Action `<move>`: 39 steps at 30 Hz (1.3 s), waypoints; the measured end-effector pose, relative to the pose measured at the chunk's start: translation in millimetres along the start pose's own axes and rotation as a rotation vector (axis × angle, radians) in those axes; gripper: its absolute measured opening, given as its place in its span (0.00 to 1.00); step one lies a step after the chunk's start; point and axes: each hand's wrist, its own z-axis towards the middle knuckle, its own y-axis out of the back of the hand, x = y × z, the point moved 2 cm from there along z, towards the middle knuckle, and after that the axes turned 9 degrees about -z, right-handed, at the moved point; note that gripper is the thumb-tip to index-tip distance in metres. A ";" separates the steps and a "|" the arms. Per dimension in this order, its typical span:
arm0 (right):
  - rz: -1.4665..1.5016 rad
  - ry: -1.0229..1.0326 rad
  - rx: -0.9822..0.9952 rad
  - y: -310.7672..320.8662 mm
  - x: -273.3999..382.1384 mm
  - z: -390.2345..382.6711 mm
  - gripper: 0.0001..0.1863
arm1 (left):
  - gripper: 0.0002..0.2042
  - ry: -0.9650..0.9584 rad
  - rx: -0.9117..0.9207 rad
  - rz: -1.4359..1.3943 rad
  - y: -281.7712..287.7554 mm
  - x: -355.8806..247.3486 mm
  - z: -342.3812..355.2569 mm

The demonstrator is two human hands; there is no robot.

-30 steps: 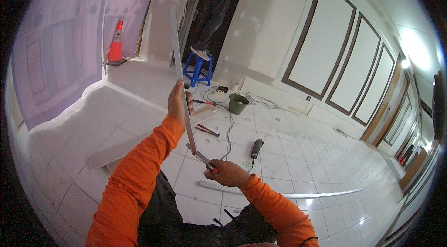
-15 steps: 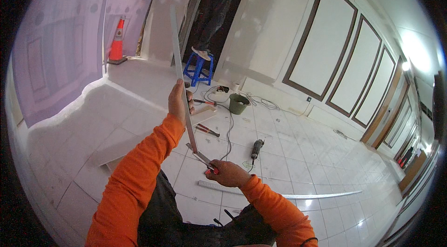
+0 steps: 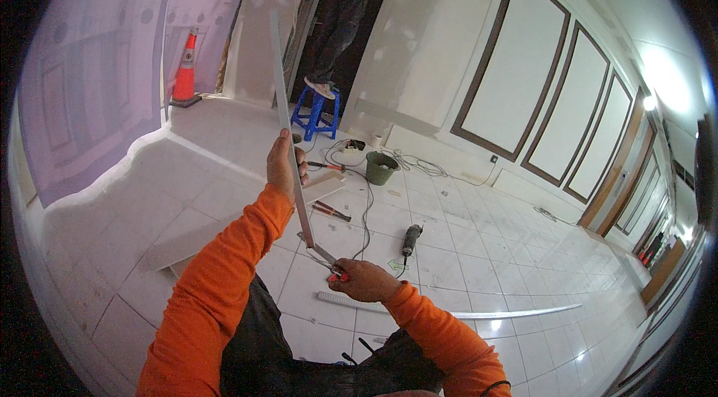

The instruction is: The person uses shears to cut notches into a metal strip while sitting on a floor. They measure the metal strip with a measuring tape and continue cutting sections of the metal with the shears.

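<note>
My left hand (image 3: 286, 163) is closed around a long, thin metal profile (image 3: 301, 210), which stands nearly upright and leans a little to the left. In my right hand (image 3: 365, 280) is a pair of snips with red handles (image 3: 339, 276). The jaws of the snips meet the bottom end of the profile; whether they are apart or closed on it is too small to tell. On the floor beyond my right hand lies a perforated metal strip (image 3: 516, 314), running off to the right.
Several hand tools (image 3: 331, 211), a dark power tool (image 3: 410, 240) and a green bucket (image 3: 382, 167) are on the tiles ahead, among cables (image 3: 422, 163). A co-worker (image 3: 340, 23) stands on a blue stool (image 3: 317, 114). At left are an orange cone (image 3: 185, 71) and purple sheeting (image 3: 97, 98).
The view has shifted slightly, so most things sit a little further left. Both hands keep their grips, and the snips stay at the profile's lower end.
</note>
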 end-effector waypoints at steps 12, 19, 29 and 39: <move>-0.015 0.008 0.003 -5.5 -1.4 0.2 0.26 | 0.22 -0.015 0.009 -0.006 0.7 0.7 -3.5; -0.050 0.038 0.004 -11.9 -6.4 2.1 0.25 | 0.22 -0.041 0.029 0.013 -2.7 0.4 -6.0; -0.172 0.086 0.157 -16.0 -4.3 -0.9 0.26 | 0.22 -0.029 0.021 0.020 -2.7 2.5 -5.1; -0.177 0.156 0.156 -13.1 1.3 -4.8 0.23 | 0.23 -0.026 0.023 0.018 -3.1 1.5 -4.1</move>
